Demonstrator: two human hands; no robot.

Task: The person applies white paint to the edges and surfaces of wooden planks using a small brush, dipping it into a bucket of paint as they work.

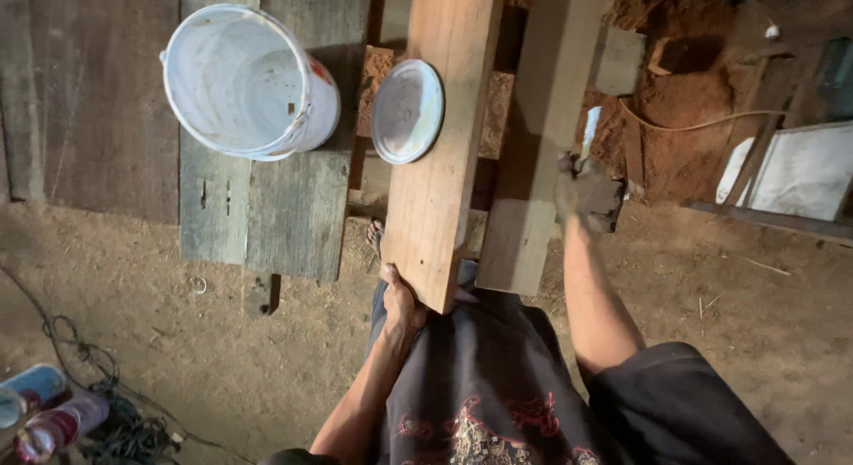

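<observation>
My left hand (402,301) grips the near end of a reddish wooden plank (442,136) that runs away from me. A round white lid (407,111) rests on the plank's left edge. My right hand (582,188) is closed on a paintbrush (590,135) with a pale handle; the hand is dark and smeared. It sits at the right edge of a second, greyer plank (542,127) lying beside the first. My bare foot (376,236) shows under the reddish plank.
A white plastic bucket (244,81) stands on old grey boards (267,190) at the left. Reddish sawdust and scrap wood (684,92) lie at the right, with a pale panel (800,172). Tangled cords and bottles (53,416) lie bottom left on the dirt floor.
</observation>
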